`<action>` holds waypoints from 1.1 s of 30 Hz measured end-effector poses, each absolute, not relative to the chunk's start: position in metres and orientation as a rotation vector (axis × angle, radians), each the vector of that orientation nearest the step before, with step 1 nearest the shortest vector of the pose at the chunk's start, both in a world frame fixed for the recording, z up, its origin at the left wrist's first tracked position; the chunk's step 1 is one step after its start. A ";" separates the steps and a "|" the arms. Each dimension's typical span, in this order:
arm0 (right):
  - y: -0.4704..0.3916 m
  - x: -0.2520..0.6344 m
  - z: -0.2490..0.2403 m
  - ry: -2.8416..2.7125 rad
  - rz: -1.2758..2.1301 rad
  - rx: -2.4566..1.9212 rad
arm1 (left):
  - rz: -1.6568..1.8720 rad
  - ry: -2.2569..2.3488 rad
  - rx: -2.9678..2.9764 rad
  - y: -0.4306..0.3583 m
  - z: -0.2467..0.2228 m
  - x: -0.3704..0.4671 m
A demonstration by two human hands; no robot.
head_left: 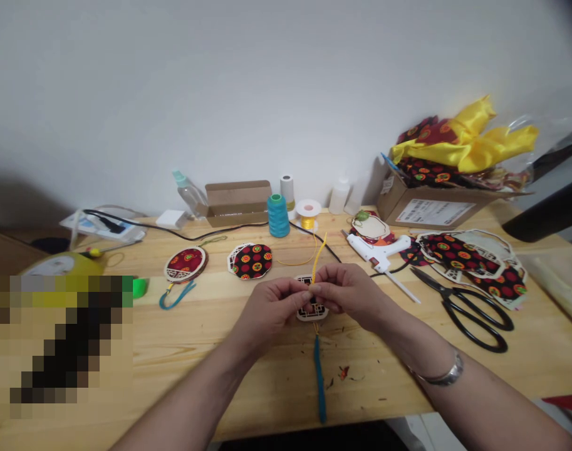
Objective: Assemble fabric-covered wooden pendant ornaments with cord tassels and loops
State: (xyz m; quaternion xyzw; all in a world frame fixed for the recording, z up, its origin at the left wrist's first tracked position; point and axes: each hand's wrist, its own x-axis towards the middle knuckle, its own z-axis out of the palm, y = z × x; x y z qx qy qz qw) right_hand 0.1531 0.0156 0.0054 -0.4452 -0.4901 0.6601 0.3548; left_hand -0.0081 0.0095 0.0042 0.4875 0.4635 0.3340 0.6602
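Observation:
Between my hands is a small pale lattice pendant (312,312) with dark openings, partly covered by my fingers. A yellow cord (320,257) rises from its top, and a teal tassel (319,382) hangs toward me from its lower edge. My left hand (277,308) is closed, thumb and fingers pinching at the pendant's left upper side. My right hand (346,289) is closed in a pinch on the yellow cord, its fingertips meeting those of the left. Exactly where the cord runs under the fingertips is hidden.
Black-handled scissors (473,313) and a white glue gun (378,254) lie right. Behind stand a teal thread cone (279,216) and a yellow cord spool (308,216). Fabric-covered pieces (252,261) and a round tasselled pendant (186,264) lie left. A fabric-filled carton (424,203) stands back right.

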 end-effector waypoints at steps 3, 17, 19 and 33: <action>0.015 0.153 0.006 -1.280 1.691 -1.161 | 0.745 1.047 1.013 0.010 0.004 -0.008; 0.016 0.158 0.010 -1.708 1.215 -1.339 | 0.864 1.104 0.983 0.012 0.004 -0.008; 0.016 0.160 0.009 -1.784 1.116 -1.364 | 0.881 1.114 0.998 0.013 0.004 -0.008; -0.015 0.140 -0.002 -2.091 0.058 -1.316 | 0.999 1.191 0.891 0.011 0.006 -0.002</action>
